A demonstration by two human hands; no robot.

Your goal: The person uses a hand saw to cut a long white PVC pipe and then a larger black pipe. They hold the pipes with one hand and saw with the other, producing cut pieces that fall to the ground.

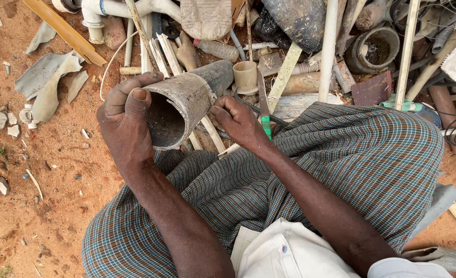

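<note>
1. Red sandy ground (48, 206) lies under the seated person, strewn with grey shards (48, 82) and small stones.
2. Beyond the knees, a heap of scrap pipes (331, 46) and a small cup-shaped fitting (245, 77) crowds close.
3. Left hand (125, 123) wraps around the rim of a wide grey pipe (184, 100), raised over the checked cloth (372, 154).
4. Right hand (238, 121) pinches a green-handled blade (264, 110) against the pipe's side.
</note>
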